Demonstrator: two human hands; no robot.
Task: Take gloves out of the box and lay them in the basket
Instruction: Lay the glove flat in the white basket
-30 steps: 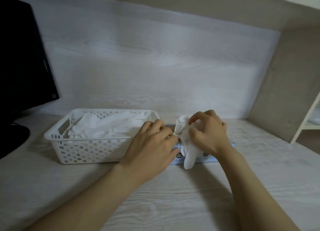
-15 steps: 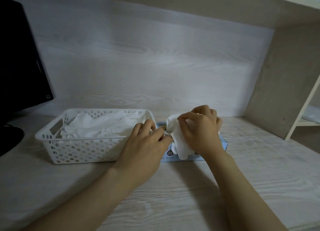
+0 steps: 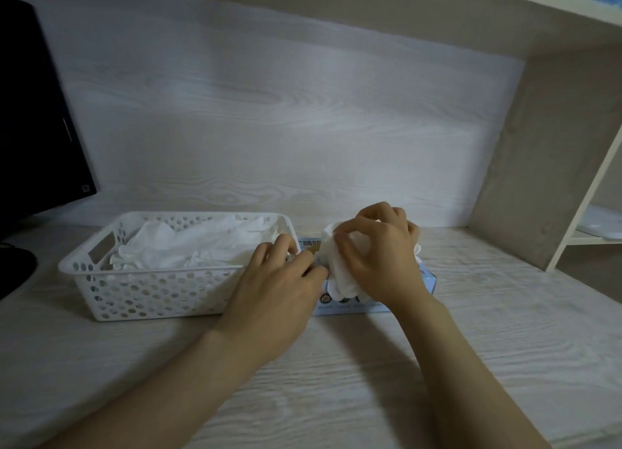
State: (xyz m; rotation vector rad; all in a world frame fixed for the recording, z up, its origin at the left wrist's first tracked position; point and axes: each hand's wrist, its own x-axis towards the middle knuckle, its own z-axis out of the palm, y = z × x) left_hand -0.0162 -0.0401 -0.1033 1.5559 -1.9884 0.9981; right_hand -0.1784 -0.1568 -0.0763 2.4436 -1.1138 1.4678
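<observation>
A white perforated basket (image 3: 141,293) stands on the desk at the left, with several white gloves (image 3: 198,246) lying in it. Right beside it lies a flat light-blue glove box (image 3: 427,282), mostly hidden under my hands. My right hand (image 3: 377,256) pinches a white glove (image 3: 340,277) that hangs bunched above the box. My left hand (image 3: 279,287) rests on the box's left end, fingers bent, touching the glove's lower edge; whether it grips the glove is hidden.
A black monitor (image 3: 37,111) with its stand rises at the left edge. A wooden back panel closes the desk behind, and a side panel (image 3: 538,165) with a white shelf frame (image 3: 585,196) stands at the right. A shelf runs overhead.
My right hand has lifted the glove slightly higher out of the box. My left hand stays on the box's left end. The view has shifted a little.
</observation>
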